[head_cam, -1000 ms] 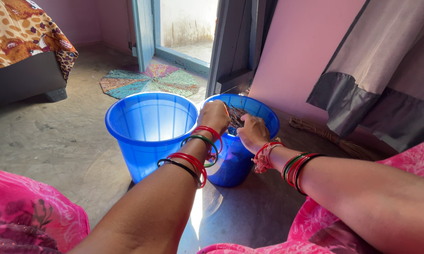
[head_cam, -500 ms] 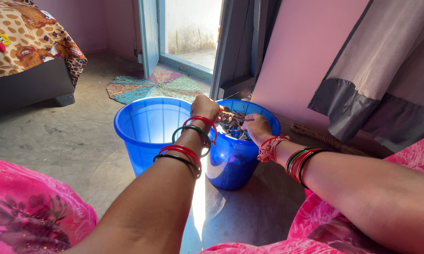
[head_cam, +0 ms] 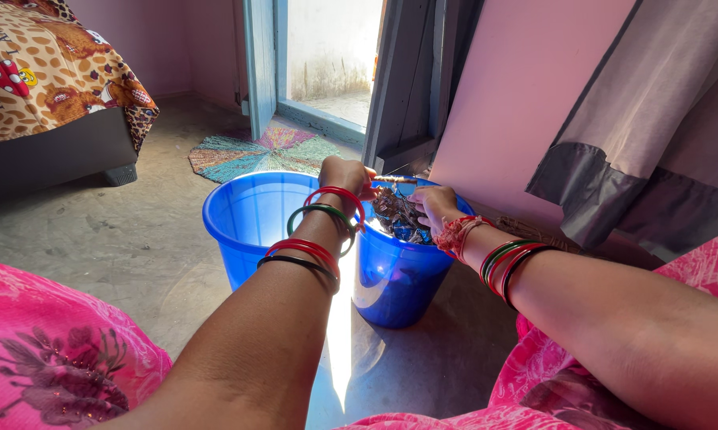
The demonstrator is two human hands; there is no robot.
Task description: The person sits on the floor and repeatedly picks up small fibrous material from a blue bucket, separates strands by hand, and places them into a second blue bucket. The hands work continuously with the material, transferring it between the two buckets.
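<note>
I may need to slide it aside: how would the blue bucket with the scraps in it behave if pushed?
The scrap bucket would probably slide easily, since it is thin plastic on a smooth floor. It looks light: the scraps seem dry and loose. It is tall with a narrower base, so a push near the rim might tip it.

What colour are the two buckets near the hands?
Both buckets, the left bucket and the right bucket, are blue, seen clearly in the head view.

Head view, close, angled down
</note>
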